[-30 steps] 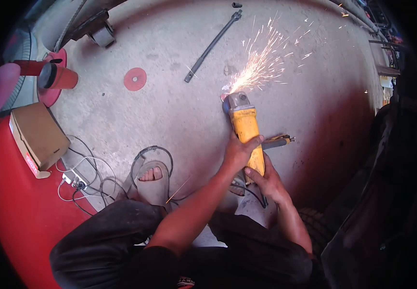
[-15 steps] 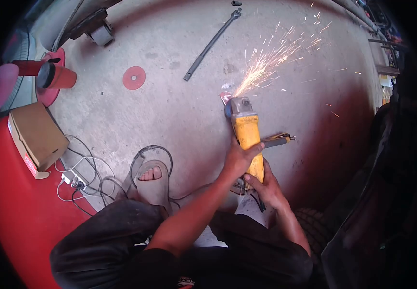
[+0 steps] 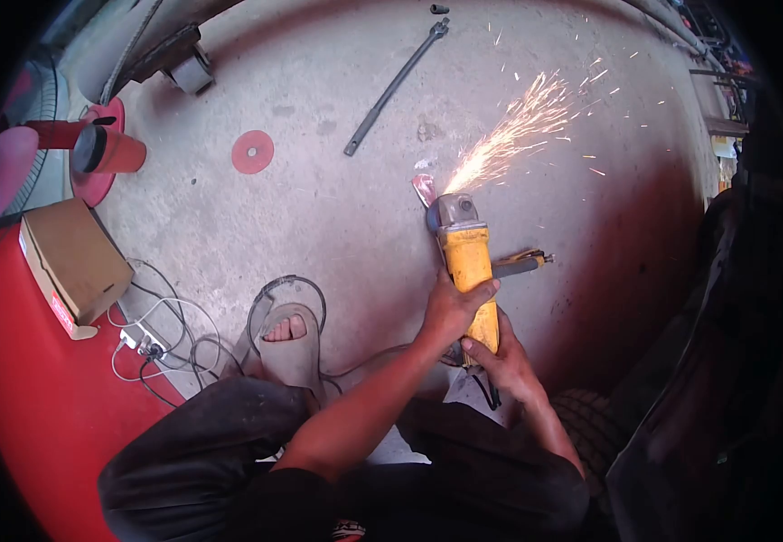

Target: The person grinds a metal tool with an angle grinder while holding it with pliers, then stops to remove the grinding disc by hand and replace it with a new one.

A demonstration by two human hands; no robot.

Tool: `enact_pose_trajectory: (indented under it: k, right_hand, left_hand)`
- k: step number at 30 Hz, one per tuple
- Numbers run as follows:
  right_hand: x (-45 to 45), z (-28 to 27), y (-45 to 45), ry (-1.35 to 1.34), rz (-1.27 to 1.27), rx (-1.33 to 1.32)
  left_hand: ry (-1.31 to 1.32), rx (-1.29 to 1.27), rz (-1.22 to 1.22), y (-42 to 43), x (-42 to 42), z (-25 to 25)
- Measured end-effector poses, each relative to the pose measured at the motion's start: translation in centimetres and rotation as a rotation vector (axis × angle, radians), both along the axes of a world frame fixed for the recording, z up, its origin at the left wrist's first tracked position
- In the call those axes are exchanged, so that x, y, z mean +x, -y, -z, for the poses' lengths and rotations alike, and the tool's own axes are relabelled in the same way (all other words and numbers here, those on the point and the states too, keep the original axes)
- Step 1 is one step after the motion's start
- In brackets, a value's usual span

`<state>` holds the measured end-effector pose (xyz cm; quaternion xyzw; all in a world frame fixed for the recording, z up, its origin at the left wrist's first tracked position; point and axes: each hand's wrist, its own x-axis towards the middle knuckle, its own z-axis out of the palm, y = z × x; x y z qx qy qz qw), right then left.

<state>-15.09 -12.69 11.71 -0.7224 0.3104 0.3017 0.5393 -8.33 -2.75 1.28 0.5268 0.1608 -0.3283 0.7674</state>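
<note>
A yellow angle grinder [image 3: 468, 257] is held in both hands, its grey head pointing away from me. My left hand [image 3: 450, 307] wraps round the middle of its body. Closer to me, my right hand [image 3: 502, 361] grips the rear end, thumb on top. Bright sparks [image 3: 522, 131] fly from the grinder's head toward the upper right. The disc [image 3: 434, 217] shows edge-on at the head's left side; what it touches is hidden beneath. A small red and white piece [image 3: 424, 188] lies just beyond the head. A tool with a grey grip [image 3: 515, 267] lies right of the grinder.
On the concrete floor lie a red disc [image 3: 252, 152] and a long breaker bar [image 3: 398, 86]. At left are a cardboard box [image 3: 75, 262], a power strip [image 3: 141, 341] with loose cables, and a red cup-like container [image 3: 111, 149]. A tyre [image 3: 586, 415] stands at lower right.
The grinder and both hands have shifted slightly toward me and to the right in view. The spray of sparks has changed shape. Both hands keep their grip.
</note>
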Motion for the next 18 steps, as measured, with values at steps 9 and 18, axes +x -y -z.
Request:
enact_pose_trajectory:
  k: [9, 18]
  right_hand:
    - [5.0, 1.3, -0.1, -0.022, -0.003, -0.007]
    - [-1.1, 1.2, 0.0, 0.047, -0.062, -0.014]
  left_hand:
    - [-0.107, 0.020, 0.024, -0.8, 6.4, -0.5]
    - [0.007, 0.051, 0.061, -0.5, -0.4, -0.4]
